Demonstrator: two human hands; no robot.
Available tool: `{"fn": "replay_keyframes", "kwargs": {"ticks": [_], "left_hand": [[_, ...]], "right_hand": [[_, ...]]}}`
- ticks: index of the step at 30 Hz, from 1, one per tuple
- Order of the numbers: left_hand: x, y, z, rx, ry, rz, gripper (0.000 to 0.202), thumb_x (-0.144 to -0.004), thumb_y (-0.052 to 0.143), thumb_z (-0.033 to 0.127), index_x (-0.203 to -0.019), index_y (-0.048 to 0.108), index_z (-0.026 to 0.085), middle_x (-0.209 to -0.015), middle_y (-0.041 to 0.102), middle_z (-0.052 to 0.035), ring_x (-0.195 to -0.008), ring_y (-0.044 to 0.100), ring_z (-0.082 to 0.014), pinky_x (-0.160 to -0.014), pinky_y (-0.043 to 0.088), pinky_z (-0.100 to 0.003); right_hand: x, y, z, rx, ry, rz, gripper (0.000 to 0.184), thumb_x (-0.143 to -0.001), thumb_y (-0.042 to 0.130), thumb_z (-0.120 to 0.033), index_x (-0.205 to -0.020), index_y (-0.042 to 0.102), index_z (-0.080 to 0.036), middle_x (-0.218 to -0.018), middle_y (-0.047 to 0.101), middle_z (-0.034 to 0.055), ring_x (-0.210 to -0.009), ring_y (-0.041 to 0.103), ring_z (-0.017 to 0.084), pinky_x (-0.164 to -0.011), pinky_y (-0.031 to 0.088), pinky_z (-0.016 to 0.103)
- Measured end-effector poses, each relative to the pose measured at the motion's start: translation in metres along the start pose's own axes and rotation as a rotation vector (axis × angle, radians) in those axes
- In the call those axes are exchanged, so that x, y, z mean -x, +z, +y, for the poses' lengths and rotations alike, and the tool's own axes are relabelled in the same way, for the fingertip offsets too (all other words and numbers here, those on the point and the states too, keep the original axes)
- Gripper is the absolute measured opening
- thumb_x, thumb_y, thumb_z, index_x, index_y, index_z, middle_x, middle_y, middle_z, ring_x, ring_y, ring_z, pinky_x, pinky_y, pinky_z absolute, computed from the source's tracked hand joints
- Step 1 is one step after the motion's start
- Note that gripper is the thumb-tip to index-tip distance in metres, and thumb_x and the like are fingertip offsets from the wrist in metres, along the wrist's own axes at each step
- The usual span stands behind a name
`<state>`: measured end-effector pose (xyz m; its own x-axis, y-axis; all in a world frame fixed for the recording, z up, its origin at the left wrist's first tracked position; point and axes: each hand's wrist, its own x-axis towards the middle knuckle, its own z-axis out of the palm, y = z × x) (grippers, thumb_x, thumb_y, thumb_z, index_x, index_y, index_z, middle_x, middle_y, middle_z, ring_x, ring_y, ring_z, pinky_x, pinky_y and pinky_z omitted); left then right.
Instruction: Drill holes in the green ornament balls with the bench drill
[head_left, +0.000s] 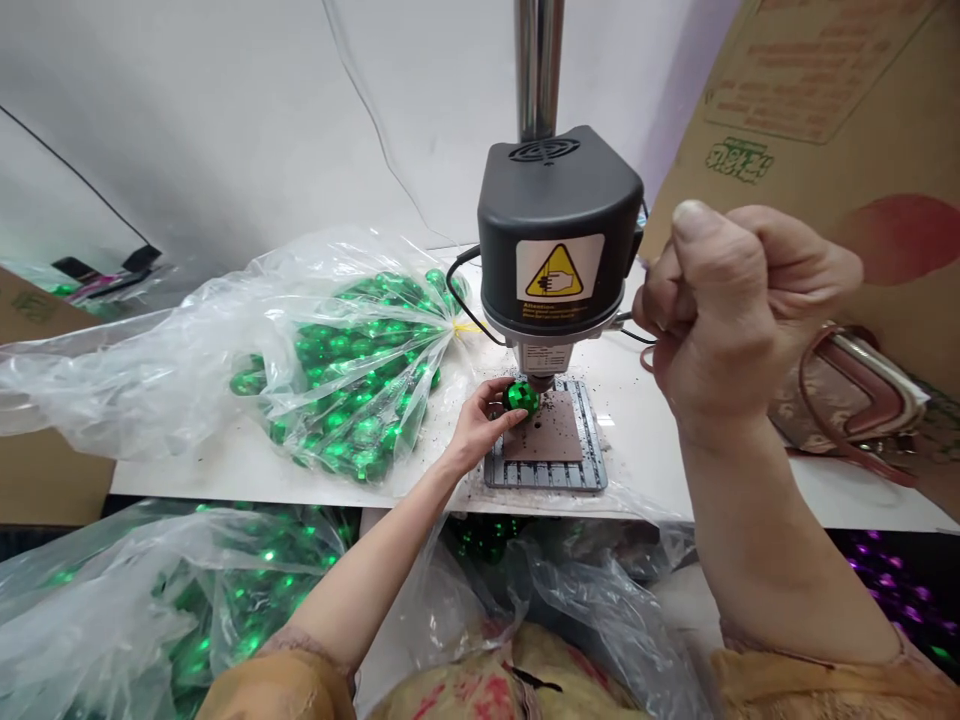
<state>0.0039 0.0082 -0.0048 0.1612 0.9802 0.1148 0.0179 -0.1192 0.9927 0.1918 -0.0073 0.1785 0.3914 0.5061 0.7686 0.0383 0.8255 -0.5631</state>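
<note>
Ball (520, 397), green, mirror-faceted, round, so without a long axis: sat over the grey base plate (547, 472), directly beneath the spindle of the drill head (559, 200). Left hand (480, 425) gripped it from the left side, fingers curled about it; this was the nearer hand. Right hand (739, 320) stood well to the right of it and higher, clenched in a fist around a thin lever (636, 333), mostly hidden. Drill head bore a white label (559, 270) with a yellow warning triangle showing a hand; the small print beneath was unreadable. Cardboard box (825, 110) behind carried green print, too blurred to read. Clear bag (352, 370) of similar green balls lay on the counter (225, 470), left.
</note>
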Motion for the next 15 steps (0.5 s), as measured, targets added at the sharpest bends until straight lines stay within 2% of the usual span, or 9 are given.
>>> {"fn": "replay_keyframes", "kwargs": {"ticks": [5,9,15], "left_hand": [[0.002,0.005,-0.003,-0.061,0.05,-0.091,0.059,-0.072,0.081,0.037,-0.124,0.06,0.018,-0.112,0.07,-0.0097,-0.098,0.065,-0.0222,-0.09,0.051,-0.037],[0.007,0.011,-0.001,-0.108,0.117,-0.077,0.056,-0.072,0.081,0.039,-0.119,0.061,0.018,-0.111,0.069,-0.0104,-0.103,0.064,-0.0248,-0.093,0.05,-0.04],[0.017,0.019,0.002,-0.181,0.143,-0.048,0.051,-0.073,0.08,0.037,-0.116,0.058,0.019,-0.107,0.068,-0.0072,-0.1,0.064,-0.0222,-0.091,0.051,-0.037]], "right_hand": [[0.001,0.001,0.002,0.022,-0.005,0.018,0.046,-0.082,0.061,-0.024,-0.048,0.031,-0.019,-0.042,0.032,-0.0052,-0.04,0.026,0.005,-0.042,0.02,0.029],[0.001,0.002,0.001,0.017,-0.011,0.023,0.046,-0.083,0.059,-0.023,-0.049,0.03,-0.019,-0.043,0.03,-0.0052,-0.041,0.027,0.006,-0.042,0.019,0.029],[0.001,0.0,0.002,0.027,0.001,0.01,0.046,-0.083,0.061,-0.026,-0.048,0.031,-0.019,-0.044,0.031,-0.0051,-0.041,0.026,0.006,-0.042,0.02,0.029]]}}
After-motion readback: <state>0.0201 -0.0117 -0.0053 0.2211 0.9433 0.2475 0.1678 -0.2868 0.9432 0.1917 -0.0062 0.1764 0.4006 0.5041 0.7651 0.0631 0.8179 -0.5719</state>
